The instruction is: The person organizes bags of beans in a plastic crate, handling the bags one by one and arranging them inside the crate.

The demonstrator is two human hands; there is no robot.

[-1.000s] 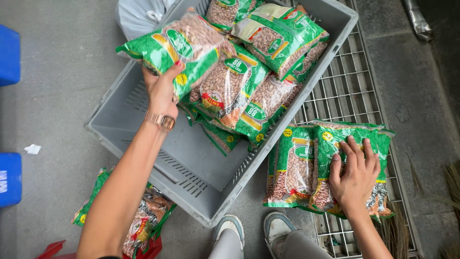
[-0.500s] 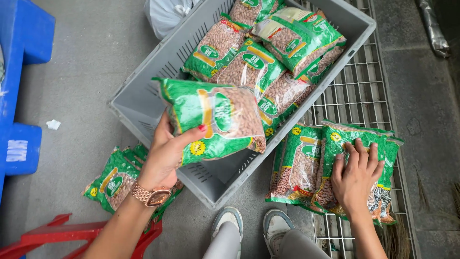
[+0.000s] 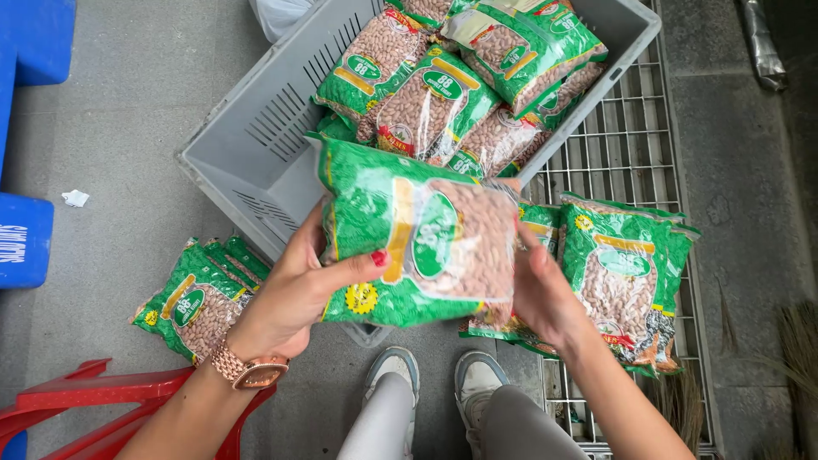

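Observation:
I hold one green packet of brown beans (image 3: 417, 234) flat in front of me, above the floor. My left hand (image 3: 298, 294) grips its left end, thumb on top. My right hand (image 3: 541, 294) holds its right end from below. Behind it a grey plastic crate (image 3: 256, 145) holds several more green bean packets (image 3: 434, 94). A stack of the same packets (image 3: 622, 281) lies on the metal floor grate (image 3: 630, 153) to my right. Another small stack of packets (image 3: 200, 298) lies on the concrete to my left.
A red plastic stool (image 3: 94, 400) stands at the lower left. Blue plastic crates (image 3: 25, 238) line the left edge. My two feet in grey shoes (image 3: 434, 375) are below the held packet. A broom's bristles (image 3: 792, 341) show at the right edge.
My left hand lifted a packet out of the crate and brought it towards me. My right hand left the stack on the grate and took hold of the packet's right end.

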